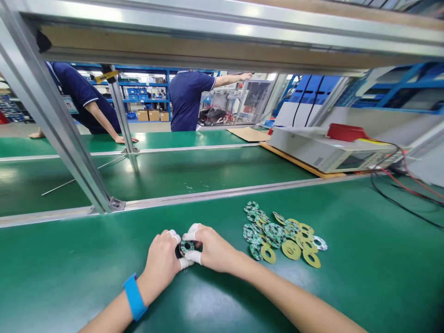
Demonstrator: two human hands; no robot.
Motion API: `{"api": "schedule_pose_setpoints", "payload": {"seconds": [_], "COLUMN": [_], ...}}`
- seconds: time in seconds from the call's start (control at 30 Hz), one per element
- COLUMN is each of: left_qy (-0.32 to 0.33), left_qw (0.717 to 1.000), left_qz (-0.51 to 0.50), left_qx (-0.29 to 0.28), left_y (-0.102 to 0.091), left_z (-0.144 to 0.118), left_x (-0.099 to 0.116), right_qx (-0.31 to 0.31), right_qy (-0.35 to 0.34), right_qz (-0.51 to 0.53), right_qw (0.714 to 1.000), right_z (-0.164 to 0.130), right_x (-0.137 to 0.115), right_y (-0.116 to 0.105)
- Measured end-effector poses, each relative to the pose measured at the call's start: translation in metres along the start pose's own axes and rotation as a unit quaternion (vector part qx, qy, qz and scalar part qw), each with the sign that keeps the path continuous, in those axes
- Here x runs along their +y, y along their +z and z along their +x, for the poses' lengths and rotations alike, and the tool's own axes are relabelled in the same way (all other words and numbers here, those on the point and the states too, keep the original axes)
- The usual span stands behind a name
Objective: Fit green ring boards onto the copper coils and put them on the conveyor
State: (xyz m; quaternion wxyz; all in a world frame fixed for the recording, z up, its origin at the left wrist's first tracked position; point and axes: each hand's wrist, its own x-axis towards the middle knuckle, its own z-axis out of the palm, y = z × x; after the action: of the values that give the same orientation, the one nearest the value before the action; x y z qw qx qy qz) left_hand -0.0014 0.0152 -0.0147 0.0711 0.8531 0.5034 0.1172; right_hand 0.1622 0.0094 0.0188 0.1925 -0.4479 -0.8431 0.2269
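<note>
Between my two hands, just above or on the green bench, is a small ring-shaped circuit board (187, 246) with a dark centre. My left hand (163, 254) grips its left side, wearing white finger cots on thumb and fingertips and a blue wristband (135, 297). From the right, my right hand (210, 247), also in white finger cots, pinches the same board. Part of a dark round piece shows around the board, mostly covered by my fingers. To the right lies a loose pile of ring-shaped circuit boards (274, 231), some green side up, others yellowish.
An aluminium frame post (69, 120) rises at left, and a shelf beam (222, 27) crosses overhead. Back right stands a grey instrument (329, 145) with a red tray (347, 132) on top and cables (398, 203) beside it. Two people in dark blue shirts (187, 99) are beyond the bench.
</note>
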Motion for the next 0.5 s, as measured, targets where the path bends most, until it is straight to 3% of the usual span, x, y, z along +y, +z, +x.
{"api": "schedule_pose_setpoints", "payload": {"seconds": [0.3,0.5], "left_qy": [-0.024,-0.007], "left_qw": [1.0,0.999], "left_qz": [-0.007,-0.051], "left_qx": [-0.008,-0.017], "left_y": [0.001,-0.01], "left_z": [-0.001,-0.001], "left_x": [0.004,0.0], "right_qx": [0.033,-0.021], "right_qy": [0.041,0.042], "right_qz": [0.012,0.193], "right_qw": [0.999,0.98], "right_z": [0.0,-0.004], "right_x": [0.001,0.016], "right_y": [0.012,0.007]}}
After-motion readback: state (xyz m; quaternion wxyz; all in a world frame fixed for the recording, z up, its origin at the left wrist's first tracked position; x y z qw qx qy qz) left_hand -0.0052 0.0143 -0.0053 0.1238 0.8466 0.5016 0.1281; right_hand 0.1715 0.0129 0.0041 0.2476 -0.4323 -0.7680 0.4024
